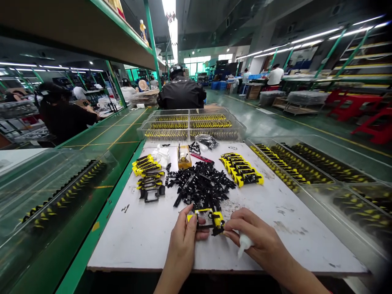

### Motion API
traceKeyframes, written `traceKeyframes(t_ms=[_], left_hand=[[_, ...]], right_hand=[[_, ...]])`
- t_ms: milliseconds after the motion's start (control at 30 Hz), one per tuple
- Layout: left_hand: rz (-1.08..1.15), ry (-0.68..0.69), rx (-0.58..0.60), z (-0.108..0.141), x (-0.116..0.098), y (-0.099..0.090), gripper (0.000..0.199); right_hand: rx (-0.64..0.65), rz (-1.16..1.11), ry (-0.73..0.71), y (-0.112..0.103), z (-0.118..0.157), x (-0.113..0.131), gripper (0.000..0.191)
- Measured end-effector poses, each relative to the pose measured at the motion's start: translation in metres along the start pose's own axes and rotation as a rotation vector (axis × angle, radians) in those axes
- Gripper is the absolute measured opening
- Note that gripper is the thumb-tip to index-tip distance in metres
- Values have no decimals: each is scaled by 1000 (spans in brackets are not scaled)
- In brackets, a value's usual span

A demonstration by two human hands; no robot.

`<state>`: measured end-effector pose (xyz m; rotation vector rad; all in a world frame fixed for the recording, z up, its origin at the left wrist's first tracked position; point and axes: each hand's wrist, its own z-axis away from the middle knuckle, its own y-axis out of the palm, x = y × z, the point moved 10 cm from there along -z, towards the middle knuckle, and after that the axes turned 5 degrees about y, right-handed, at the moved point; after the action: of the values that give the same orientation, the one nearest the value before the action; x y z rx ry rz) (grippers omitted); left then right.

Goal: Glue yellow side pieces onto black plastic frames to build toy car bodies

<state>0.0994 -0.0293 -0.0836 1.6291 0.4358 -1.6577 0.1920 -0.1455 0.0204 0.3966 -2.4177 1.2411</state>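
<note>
In the head view, the left hand (182,245) and right hand (260,241) work close together above a scuffed white workbench (294,245). The left hand grips a black-and-yellow plastic part (206,218), while the right pinches a white cloth wipe (244,244), its fingertips (228,230) at the part's yellow end. Just beyond lies a heap of black plastic pieces (200,183), flanked by stacked yellow-and-black parts (241,169) and a small yellow box (184,158). Clear plastic trays (191,124) of finished parts line the bench, and a co-worker in a black jacket (181,93) sits beyond them.
</note>
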Motion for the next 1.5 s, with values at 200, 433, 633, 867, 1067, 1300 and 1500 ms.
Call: traceKeyframes(t_ms=[200, 433, 633, 867, 1067, 1300, 1500], left_hand=[[6, -13, 39, 2, -3, 4, 42], [-86, 23, 53, 3, -3, 0, 38], [-43, 76, 65, 3, -4, 3, 35], [19, 56, 46, 3, -7, 3, 36], [113, -55, 52, 0, -1, 3, 37], [163, -131, 109, -3, 1, 8, 33], [145, -139, 154, -2, 2, 10, 34]], right_hand=[[18, 48, -70, 15, 3, 7, 17], [30, 66, -105, 24, -3, 7, 18], [35, 135, -123, 31, -2, 4, 19], [101, 180, -57, 36, -7, -1, 25], [287, 58, 99, 47, -14, -17, 24], [366, 42, 108, 47, -23, -20, 13], [438, 137, 100, 52, -32, -15, 6]])
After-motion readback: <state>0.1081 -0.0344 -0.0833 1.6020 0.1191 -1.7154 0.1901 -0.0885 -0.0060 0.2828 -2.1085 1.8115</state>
